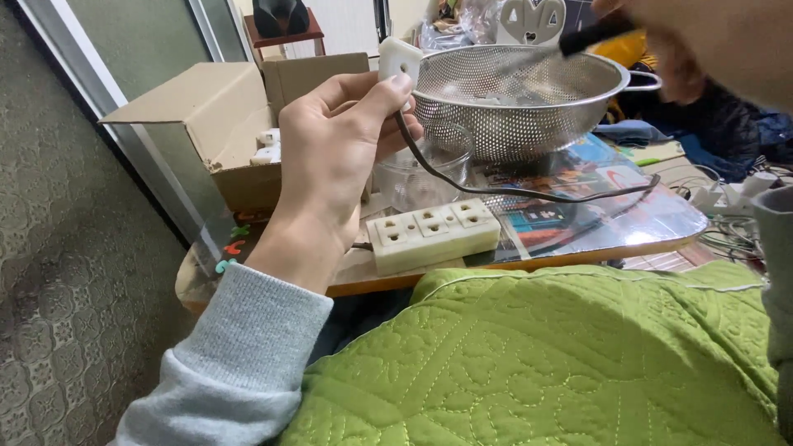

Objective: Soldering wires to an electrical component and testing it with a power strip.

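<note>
My left hand is pinched around a small white plastic plug with a dark cord, held up at 11 o'clock of the cream three-socket power strip on the bench. Right hand is gripping some black handle, blurry.

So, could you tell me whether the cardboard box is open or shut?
Open: the cardboard box has its flaps raised, with white items visible inside.

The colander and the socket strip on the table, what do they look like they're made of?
Colander: looks like metal, probably stainless steel; silvery sheen, fine punched holes, wire handle.
Socket strip: looks like hard plastic, matte cream, slightly yellowed, with moulded square outlets.
</note>
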